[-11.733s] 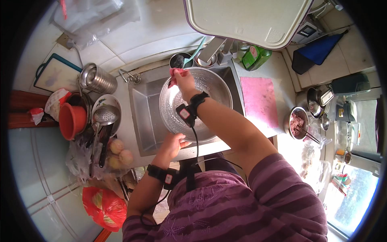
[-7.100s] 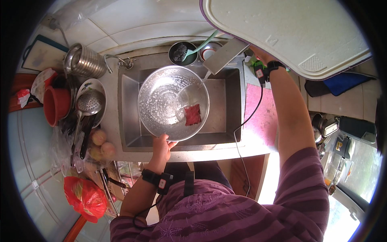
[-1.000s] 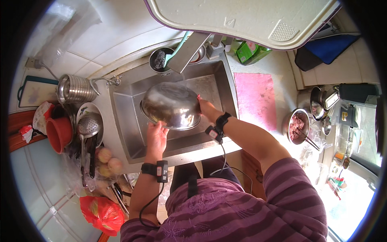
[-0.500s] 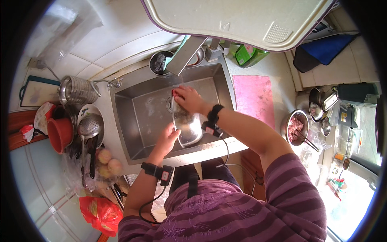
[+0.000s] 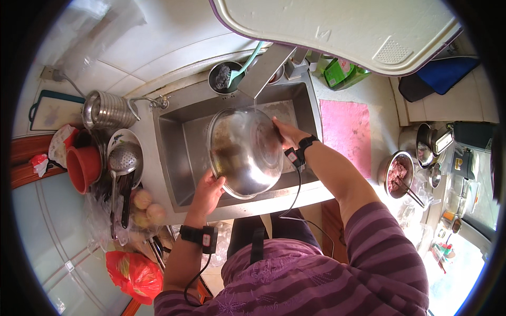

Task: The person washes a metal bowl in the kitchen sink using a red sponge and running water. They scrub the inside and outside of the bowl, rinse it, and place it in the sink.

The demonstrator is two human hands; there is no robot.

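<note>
A large steel bowl (image 5: 245, 152) is tilted over the metal sink (image 5: 182, 184), its rounded outside and base turned up toward me. My left hand (image 5: 207, 194) grips the rim at its near left side, thumb lying on the outer wall. On the far right side of the bowl, my right hand (image 5: 287, 134) is closed against the metal; its fingertips are partly hidden, and a small dark red patch shows beside them. The flat grey spout (image 5: 268, 69) reaches over the far edge of the bowl.
Behind the sink stands a small pot (image 5: 219, 84) with a turquoise-handled brush (image 5: 241, 68). A pink cloth (image 5: 345, 131) lies to the right, near a bowl of minced meat (image 5: 396, 174) with chopsticks. A skimmer (image 5: 124, 159) and an orange-red pot (image 5: 83, 171) are at left. A white board (image 5: 337, 29) juts in above.
The bowl has been raised and turned, so its outside now faces up. My right hand has gone from the far left rim to the right side; my left hand still grips near the rim.
</note>
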